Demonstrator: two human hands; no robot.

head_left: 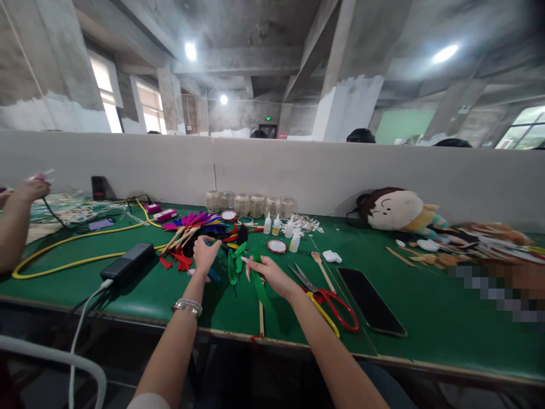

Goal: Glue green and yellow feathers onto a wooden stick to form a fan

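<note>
My right hand (269,272) is closed around a long green feather (258,289), which hangs down from the fingers. Just below it, a thin wooden stick (261,319) with a red tassel at its lower end reaches the table's front edge; whether the hand grips this too is hidden. My left hand (205,254), with bracelets on the wrist, is curled at the near side of a pile of purple and blue feathers on sticks (200,222). Something blue shows at its fingertips, too small to name. More green feathers (235,262) lie between the hands.
Right of my hands lie red-and-yellow scissors (330,307), a phone (371,301) and a small wooden brush (322,270). Glue bottles (276,225) and glass jars (242,204) stand behind. A black power adapter (128,264) and yellow cable sit left, near another person's arm (16,227).
</note>
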